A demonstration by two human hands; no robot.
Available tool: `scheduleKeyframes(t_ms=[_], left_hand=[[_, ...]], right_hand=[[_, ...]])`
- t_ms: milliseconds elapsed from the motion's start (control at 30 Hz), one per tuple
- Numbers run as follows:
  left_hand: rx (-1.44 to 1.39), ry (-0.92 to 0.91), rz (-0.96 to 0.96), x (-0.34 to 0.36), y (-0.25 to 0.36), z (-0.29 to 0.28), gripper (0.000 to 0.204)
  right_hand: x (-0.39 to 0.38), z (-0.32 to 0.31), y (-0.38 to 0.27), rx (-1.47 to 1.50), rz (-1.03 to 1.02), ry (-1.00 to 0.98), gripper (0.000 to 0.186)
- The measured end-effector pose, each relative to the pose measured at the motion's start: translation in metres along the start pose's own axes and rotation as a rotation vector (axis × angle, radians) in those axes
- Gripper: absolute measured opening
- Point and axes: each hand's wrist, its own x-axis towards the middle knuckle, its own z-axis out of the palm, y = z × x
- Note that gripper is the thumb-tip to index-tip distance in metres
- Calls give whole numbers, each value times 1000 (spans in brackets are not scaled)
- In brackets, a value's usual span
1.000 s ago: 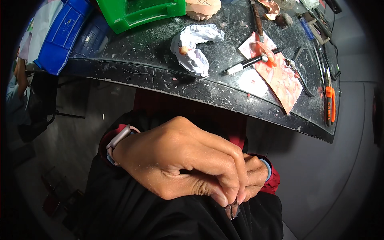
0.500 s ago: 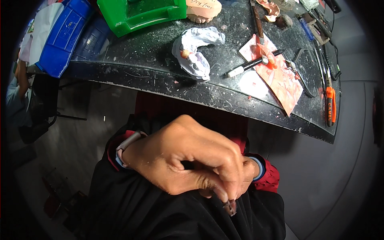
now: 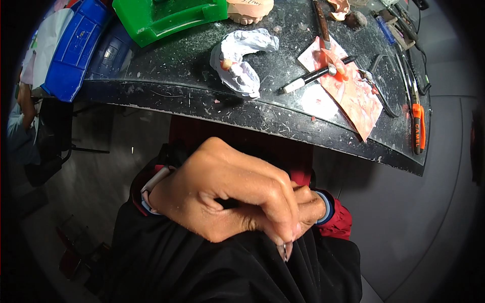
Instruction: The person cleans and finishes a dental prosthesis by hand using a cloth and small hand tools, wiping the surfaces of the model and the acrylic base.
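Note:
My left hand (image 3: 227, 197), with a band on its wrist, reaches across above my lap, its thumb and index finger pinched together. Below that pinch a small pinkish tip with a dark line (image 3: 285, 251) pokes out; I cannot make out what it is. Right behind it is my right hand (image 3: 307, 207), its fingers curled and mostly covered by the left; a blue band circles that wrist. Both hands meet over the black cloth (image 3: 222, 272) on my lap, in front of the bench edge.
On the dark bench (image 3: 177, 76) lie a white horseshoe-shaped dental cast (image 3: 241, 46), a pink wax sheet (image 3: 356, 108), a black marker (image 3: 316, 76), a knife (image 3: 321, 22) and orange-handled pliers (image 3: 418, 129). Behind stand a green tray (image 3: 177, 28), a blue bin (image 3: 76, 55) and a pinkish cast (image 3: 250, 9).
Both hands have shifted slightly up and to the left, staying together. The small tip under the left pinch has turned a little. Bench items appear slightly displaced as the view moved.

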Motion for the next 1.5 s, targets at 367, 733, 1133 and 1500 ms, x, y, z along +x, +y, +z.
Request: scheduleKeyframes(t_ms=[367,733,1133,1500], left_hand=[[91,-40,-34,-1,5,-14,11],[474,91,18,3,17,-18,11],[648,76,218,9,12,-36,27],[881,205,307,11,18,-53,21]], right_hand=[[10,-23,-28,-75,312,-172,24],[24,-115,-118,-1962,609,247,10],[61,-59,-82,-1498,-75,18,27],[100,-66,-55,-1612,-108,-357,24]])
